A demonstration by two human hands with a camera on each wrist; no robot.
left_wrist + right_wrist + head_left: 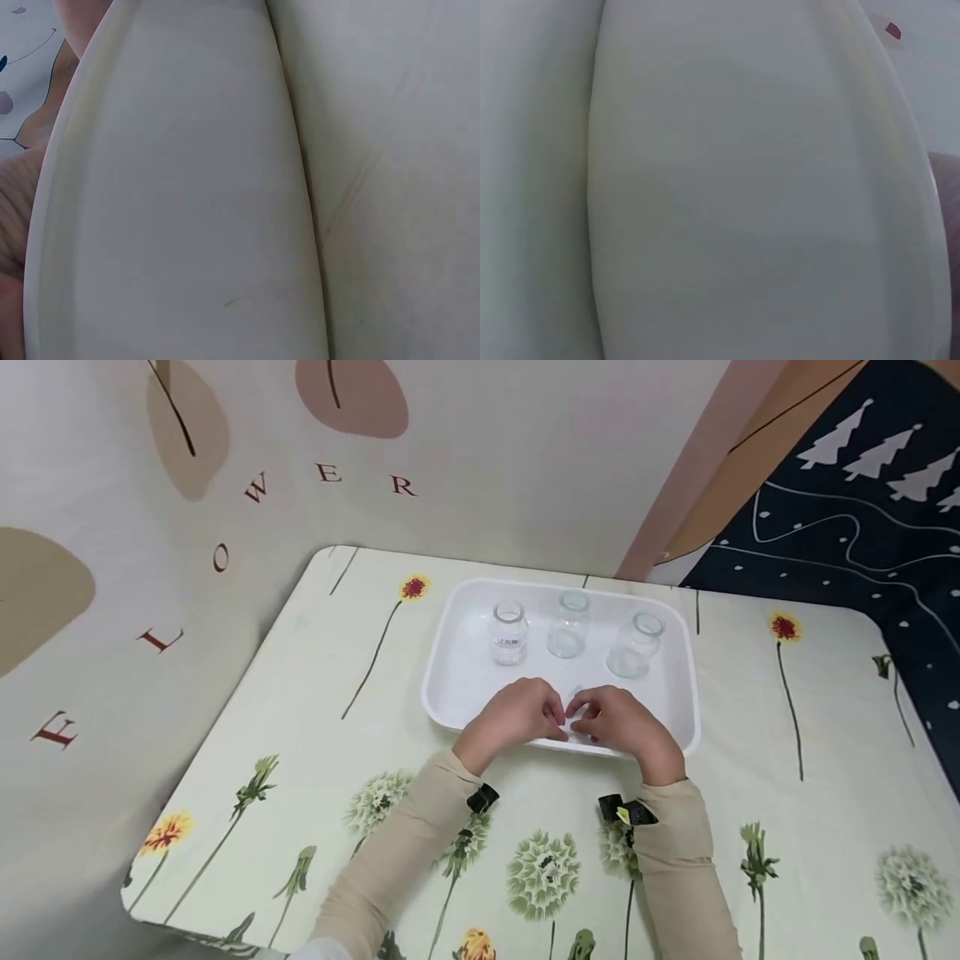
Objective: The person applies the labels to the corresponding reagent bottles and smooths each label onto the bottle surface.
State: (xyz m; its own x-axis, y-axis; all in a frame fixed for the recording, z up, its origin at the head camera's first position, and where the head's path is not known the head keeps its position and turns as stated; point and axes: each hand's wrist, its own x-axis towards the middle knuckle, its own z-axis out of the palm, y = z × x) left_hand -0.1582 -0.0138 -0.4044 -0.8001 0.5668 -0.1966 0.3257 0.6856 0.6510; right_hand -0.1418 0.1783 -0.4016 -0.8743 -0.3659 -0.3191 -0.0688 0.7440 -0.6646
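Note:
A white tray (pixel 472 689) holds three clear glass jars, a left jar (pixel 509 635), a middle jar (pixel 567 625) and a right jar (pixel 635 645). They are lidless; the left one bears small dark print. My left hand (pixel 521 710) and right hand (pixel 617 717) meet over the tray's front edge, fingers bent and fingertips close together. Between them they pinch a small clear piece (pixel 576 693), mostly hidden by the fingers, its kind not readable. In the left wrist view, the tray's outer wall (pixel 187 180) fills most of the picture, as does the tray wall (pixel 735 180) in the right wrist view.
The tray stands on a table (pixel 300 693) covered with a flower-printed cloth. A printed curtain (pixel 510 485) with letters hangs close behind the table's back edge, and a dark panel with white trees (pixel 862 510) stands at the right.

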